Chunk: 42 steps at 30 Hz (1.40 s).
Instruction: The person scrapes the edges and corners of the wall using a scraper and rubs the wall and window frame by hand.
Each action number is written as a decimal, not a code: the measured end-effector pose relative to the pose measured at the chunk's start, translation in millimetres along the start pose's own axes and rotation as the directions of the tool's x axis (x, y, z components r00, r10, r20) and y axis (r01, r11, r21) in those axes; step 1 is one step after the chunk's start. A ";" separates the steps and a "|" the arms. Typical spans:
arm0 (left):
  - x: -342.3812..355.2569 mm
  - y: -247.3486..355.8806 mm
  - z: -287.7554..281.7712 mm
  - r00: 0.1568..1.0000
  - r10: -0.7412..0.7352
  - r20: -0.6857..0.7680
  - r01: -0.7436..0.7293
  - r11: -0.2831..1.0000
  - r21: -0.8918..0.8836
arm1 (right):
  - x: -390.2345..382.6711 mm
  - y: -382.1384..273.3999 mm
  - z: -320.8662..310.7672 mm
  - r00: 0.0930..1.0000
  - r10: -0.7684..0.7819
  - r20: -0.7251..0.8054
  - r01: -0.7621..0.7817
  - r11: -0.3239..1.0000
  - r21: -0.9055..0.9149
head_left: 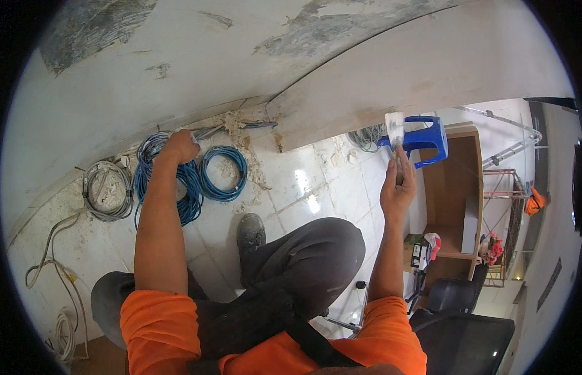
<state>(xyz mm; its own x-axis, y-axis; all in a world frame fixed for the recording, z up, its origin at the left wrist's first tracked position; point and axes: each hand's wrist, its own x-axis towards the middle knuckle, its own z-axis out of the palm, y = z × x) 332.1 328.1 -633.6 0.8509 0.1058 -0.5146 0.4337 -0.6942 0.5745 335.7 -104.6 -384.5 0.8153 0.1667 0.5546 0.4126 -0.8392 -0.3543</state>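
Note:
My right hand [398, 187] is raised on the right, its fingers closed round the handle of a putty knife [395, 128]. The knife's broad, whitish blade points up toward the wall. On the left, my left hand [180, 147] is closed in a fist in front of the wall's base, above coiled blue cables [189, 199]. A small pale bit shows at its fingers, but what it holds is hidden. Right of that hand lies a separate blue cable coil [223, 174]; left of it is a grey cable coil [107, 190].
The white wall [197, 75] bears rough grey patches. Plaster crumbs [256, 169] litter the tiled floor [291, 187]. Rightward are a blue plastic stool [433, 140], a wooden cabinet [450, 187], a black chair [453, 294], a ladder [506, 153] and scaffolding [505, 195]. Loose cable [53, 250] trails at left.

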 end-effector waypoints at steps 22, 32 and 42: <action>6.8 -9.7 3.2 0.999 0.032 -0.030 -0.033 0.999 -0.040 | 13.2 -9.6 -8.8 0.949 -0.049 0.310 0.250 0.716 -0.652; 13.2 -3.6 7.7 0.996 0.084 -0.003 -0.084 0.994 -0.071 | 31.1 -22.8 1.5 0.950 -0.118 0.290 0.282 0.725 -0.629; 6.2 -1.3 2.4 0.998 0.052 -0.028 -0.055 0.992 -0.110 | 50.2 -43.3 -23.0 0.941 0.034 0.338 0.235 0.652 -0.721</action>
<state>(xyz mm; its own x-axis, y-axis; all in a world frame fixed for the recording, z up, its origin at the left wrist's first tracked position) 336.1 328.0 -639.1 0.8804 0.0893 -0.4658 0.4161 -0.6166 0.6683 349.5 -71.8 -324.0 0.9182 0.3031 0.2551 0.1678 -0.8809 0.4426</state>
